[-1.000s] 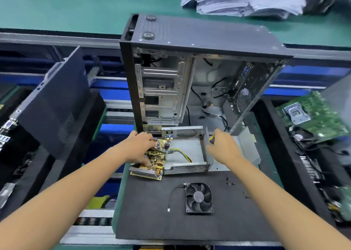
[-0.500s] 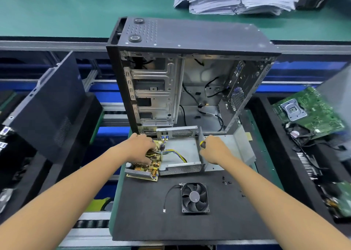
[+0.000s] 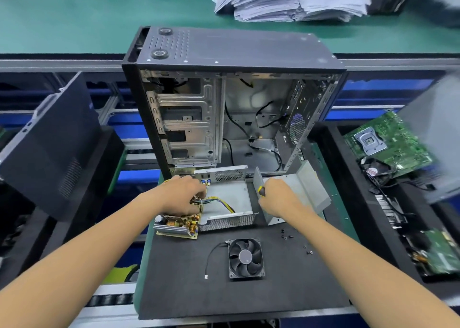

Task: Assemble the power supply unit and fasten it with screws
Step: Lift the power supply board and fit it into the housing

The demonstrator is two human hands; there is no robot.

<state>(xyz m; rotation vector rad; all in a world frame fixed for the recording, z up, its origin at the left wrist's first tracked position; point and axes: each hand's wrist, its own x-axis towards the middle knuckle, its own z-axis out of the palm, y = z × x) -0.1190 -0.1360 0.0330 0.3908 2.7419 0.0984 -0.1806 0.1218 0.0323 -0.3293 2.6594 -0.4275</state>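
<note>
While left hand [image 3: 183,196] grips circuit board [image 3: 179,224], right hand [image 3: 278,197] clenches screwdriver [image 3: 260,191].

Matt grey sheet-metal housing [image 3: 227,193], perforated along its sides; black matt foam mat [image 3: 189,278]; glossy black plastic fan [image 3: 246,257]; bare-metal case [image 3: 189,128] interior.

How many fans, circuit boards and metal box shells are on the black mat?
Fans: 1, the black fan.
Circuit boards: 1, the yellow circuit board.
Metal box shells: 2, the tray and the cover.
Total: 4
</note>
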